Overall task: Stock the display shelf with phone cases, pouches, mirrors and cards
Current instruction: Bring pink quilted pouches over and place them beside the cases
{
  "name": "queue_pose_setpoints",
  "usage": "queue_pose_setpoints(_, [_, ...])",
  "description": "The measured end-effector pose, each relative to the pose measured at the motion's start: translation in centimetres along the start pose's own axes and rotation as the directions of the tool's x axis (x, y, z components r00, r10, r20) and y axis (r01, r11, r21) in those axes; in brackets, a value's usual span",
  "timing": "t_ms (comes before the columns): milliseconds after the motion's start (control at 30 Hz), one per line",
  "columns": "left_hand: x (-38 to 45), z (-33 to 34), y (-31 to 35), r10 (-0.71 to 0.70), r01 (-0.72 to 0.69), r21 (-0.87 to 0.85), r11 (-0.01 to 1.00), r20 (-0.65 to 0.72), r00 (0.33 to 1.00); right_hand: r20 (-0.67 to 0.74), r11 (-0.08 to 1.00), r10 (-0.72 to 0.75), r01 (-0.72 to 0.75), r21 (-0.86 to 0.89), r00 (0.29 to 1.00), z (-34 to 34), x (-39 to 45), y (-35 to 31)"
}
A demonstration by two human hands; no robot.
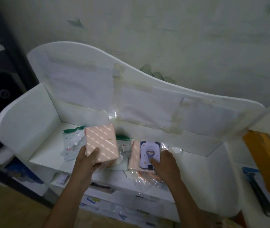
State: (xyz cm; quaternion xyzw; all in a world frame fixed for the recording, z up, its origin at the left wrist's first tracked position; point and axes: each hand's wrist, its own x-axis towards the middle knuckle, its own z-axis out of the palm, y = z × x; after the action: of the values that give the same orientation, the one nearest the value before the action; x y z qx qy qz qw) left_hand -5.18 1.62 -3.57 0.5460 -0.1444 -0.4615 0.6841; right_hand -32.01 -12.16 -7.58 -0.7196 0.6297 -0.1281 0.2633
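At the left of the frame's middle, a clear pouch (72, 142) with a green top lies flat on the white shelf (37, 155), near its left wall. Just right of it the left hand (88, 159) grips a pink box (101, 143) patterned with diagonal pale stripes, thumb on its face and fingers curled under its lower edge, holding it tilted above the shelf. The box looks stiff and light, so its edges seem the sound place to hold; its smooth face may slip. Partly hidden under it lies a second green-topped pouch (122, 146). Right of centre, a phone case (149, 153) with a cartoon figure sits in a clear sleeve on a pink packet (135, 155) at the shelf's front. The right hand (165, 162) presses on the case with straight fingers, open rather than clasping. The film looks slick and crinkly, so I judge a hold across the case's rigid sides safer than pinching loose plastic.
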Motion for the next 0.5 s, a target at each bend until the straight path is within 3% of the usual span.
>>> queue_pose_setpoints(233, [-1.1,-1.1,0.1,-0.034,0.034,0.004,0.999,0.013,0.999,-0.009,0.996,0.089,-0.09,-0.021,0.996,0.8,-0.7,-2.5])
queue_pose_setpoints(500, [-1.3,-1.5,1.0,-0.04,0.035,0.065,0.997,0.073,0.997,-0.061,0.989,0.145,-0.145,0.005,0.988,2.6,2.5,2.8])
